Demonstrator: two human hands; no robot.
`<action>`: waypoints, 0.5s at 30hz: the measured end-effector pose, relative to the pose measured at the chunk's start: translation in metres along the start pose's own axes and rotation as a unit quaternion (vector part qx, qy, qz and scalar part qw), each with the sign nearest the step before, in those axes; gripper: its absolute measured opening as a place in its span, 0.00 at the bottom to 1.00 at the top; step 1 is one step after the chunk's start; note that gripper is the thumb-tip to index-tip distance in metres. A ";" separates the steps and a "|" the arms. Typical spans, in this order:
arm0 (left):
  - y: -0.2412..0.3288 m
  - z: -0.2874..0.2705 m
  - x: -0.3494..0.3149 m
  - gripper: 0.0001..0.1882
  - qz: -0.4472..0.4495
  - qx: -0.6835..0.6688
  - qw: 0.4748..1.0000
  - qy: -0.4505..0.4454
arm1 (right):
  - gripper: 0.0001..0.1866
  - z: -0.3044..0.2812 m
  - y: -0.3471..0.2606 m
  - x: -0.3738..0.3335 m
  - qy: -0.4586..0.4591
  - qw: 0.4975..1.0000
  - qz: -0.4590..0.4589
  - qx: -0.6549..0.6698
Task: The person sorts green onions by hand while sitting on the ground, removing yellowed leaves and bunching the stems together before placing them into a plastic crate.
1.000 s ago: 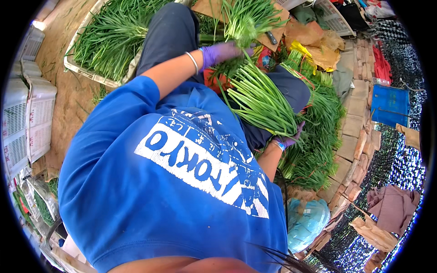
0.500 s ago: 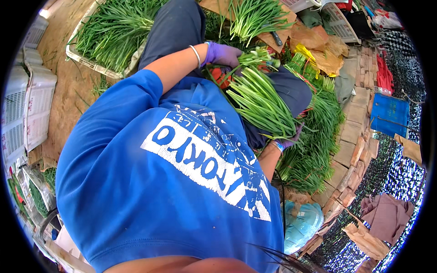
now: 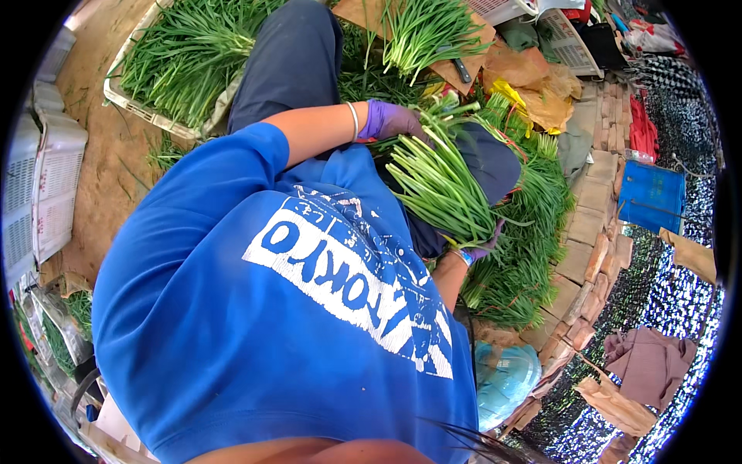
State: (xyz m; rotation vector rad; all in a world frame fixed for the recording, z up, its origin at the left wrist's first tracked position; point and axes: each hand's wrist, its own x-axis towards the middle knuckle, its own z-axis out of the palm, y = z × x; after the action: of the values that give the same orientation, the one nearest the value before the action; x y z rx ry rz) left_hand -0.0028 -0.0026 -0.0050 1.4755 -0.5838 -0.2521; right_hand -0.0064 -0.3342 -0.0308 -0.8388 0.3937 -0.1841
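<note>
Just right of the frame's centre, in the upper half, slants a bundle of green stalks (image 3: 442, 185). The right hand (image 3: 485, 244) has its fingers curled around the lower end; the left hand (image 3: 393, 121) is at the upper end, its fingers too hidden to tell.

From here I see smooth, rubbery gloves (image 3: 396, 121), sleek, faintly glossy green stalks (image 3: 442, 185), a shiny metal-looking bangle (image 3: 354, 121), a matt cloth shirt (image 3: 232, 348) with cracked print, smooth plastic crates (image 3: 62, 184), rough bricks (image 3: 581, 224) and a glossy, crinkled plastic bag (image 3: 504, 380).
</note>
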 end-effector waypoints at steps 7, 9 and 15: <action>0.016 -0.028 -0.028 0.20 -0.242 -0.117 0.963 0.003 | 0.21 0.006 0.003 0.001 -0.051 0.998 0.010 -0.038; 0.025 -0.033 -0.029 0.20 -0.263 -0.015 0.965 -0.016 | 0.21 0.012 0.005 -0.004 -0.058 0.998 -0.006 -0.029; 0.060 -0.109 -0.111 0.14 -0.003 0.007 0.990 0.144 | 0.17 0.007 0.004 0.007 0.027 0.999 -0.007 0.046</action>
State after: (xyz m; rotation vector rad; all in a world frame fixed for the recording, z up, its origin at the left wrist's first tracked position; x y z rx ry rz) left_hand -0.0515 0.1526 0.0307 1.4939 -0.3484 -0.0387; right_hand 0.0026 -0.3288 -0.0315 -0.7477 0.4270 -0.2368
